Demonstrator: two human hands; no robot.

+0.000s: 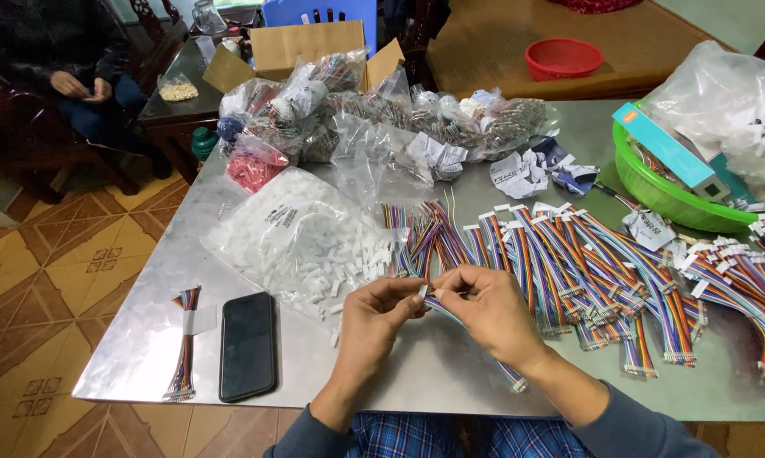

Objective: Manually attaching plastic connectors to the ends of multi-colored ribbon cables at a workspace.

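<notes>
Over the metal table (145, 339), the left hand (374, 318) and right hand (493, 309) meet, both pinched on 1 rainbow ribbon cable (463, 318), beside a bag of white connectors (302, 242).

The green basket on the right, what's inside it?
Inside the green basket you can see a long teal and white box and part of a crinkly clear plastic bag heaped on top. Whatever lies beneath them is covered.
</notes>
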